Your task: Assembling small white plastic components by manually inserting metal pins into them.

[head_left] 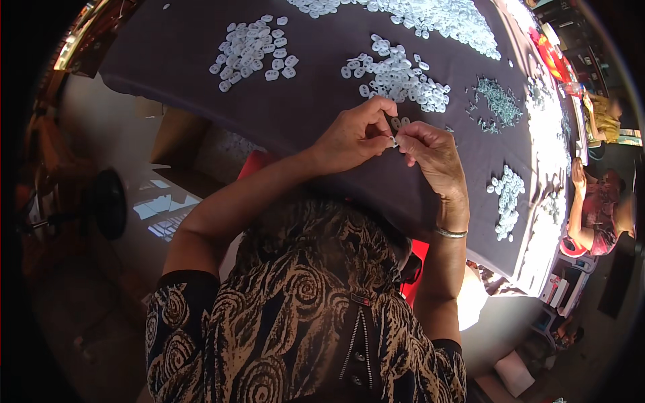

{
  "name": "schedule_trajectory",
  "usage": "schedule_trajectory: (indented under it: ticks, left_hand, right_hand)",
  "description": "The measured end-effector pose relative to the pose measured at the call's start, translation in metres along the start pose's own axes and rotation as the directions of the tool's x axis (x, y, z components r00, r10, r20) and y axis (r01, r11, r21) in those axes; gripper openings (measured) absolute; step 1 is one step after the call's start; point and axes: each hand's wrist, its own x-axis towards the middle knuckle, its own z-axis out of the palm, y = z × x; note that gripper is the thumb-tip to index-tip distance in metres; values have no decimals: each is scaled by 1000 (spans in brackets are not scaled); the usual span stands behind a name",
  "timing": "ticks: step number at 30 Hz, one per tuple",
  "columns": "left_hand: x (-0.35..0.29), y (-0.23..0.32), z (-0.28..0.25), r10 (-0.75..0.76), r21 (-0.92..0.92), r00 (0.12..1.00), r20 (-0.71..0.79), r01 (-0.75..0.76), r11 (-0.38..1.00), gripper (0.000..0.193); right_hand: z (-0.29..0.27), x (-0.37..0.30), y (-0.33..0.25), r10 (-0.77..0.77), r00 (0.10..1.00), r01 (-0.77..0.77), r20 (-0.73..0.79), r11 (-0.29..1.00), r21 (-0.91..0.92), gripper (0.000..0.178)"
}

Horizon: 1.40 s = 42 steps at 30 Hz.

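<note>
Pinching small white piece (392, 140) between both hands (393, 144)

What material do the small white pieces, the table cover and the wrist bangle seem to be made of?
Small white pieces: probably plastic, uniform and slightly glossy. Table cover: dark matte cloth, draping over the edge. Bangle on the right wrist: likely metal, with a silvery shine.

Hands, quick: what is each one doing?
Left hand: closed, pinching a small white piece.
Right hand: closed, pinching the same small white piece.
</note>
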Motion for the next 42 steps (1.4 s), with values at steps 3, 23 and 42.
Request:
schedule_trajectory:
  ticks: [3, 23, 42]
  left_hand:
    - [0, -1, 0, 4, 3, 1000, -2, -4, 1000, 37]
    - [0, 4, 2, -95, -12, 992, -77, 94, 995, 44]
    - [5, 0, -4, -49, 60, 999, -6, 49, 997, 34]
  right_hand:
    - [-4, 1, -2, -33, 999, 37, 34, 990, -138, 11]
    - [18, 10, -15, -302, 952, 242, -56, 851, -466, 22]
    - [10, 10, -12, -41, 994, 17, -101, 974, -226, 41]
